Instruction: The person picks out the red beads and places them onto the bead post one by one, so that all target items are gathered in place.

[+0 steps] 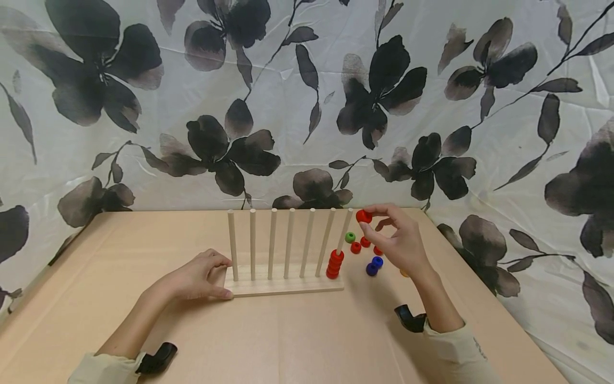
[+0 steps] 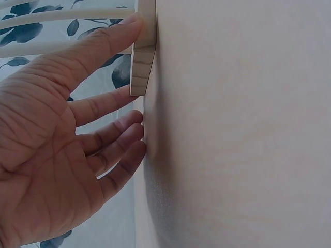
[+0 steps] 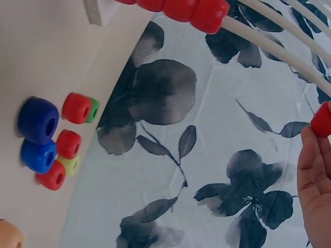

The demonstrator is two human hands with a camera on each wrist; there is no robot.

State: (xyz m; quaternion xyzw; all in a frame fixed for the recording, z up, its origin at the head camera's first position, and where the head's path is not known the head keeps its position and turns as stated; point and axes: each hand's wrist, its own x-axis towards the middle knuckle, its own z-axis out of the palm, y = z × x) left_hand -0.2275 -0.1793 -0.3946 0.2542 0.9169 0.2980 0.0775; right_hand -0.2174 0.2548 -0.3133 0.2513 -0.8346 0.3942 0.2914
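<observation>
A wooden rack [image 1: 288, 288] with several upright pegs lies on the table. Stacked red beads [image 1: 334, 264] [image 3: 196, 13] sit low on its rightmost peg [image 1: 346, 229] [image 3: 274, 46]. My left hand [image 1: 194, 277] [image 2: 57, 129] pinches the left end of the base [image 2: 145, 57], thumb on the front side and forefinger at the corner. Between thumb and fingertips, my right hand [image 1: 403, 242] [image 3: 316, 181] holds a red bead [image 1: 363, 216] [image 3: 321, 121] in the air, just right of that peg's top and apart from it.
Loose beads lie on the table [image 1: 278, 341] right of the rack: green [image 1: 350, 237], red [image 1: 355, 247], blue [image 1: 371, 269], yellow-green [image 3: 71, 165] and orange [image 3: 9, 237]. A flowered cloth [image 1: 307, 96] hangs behind the table.
</observation>
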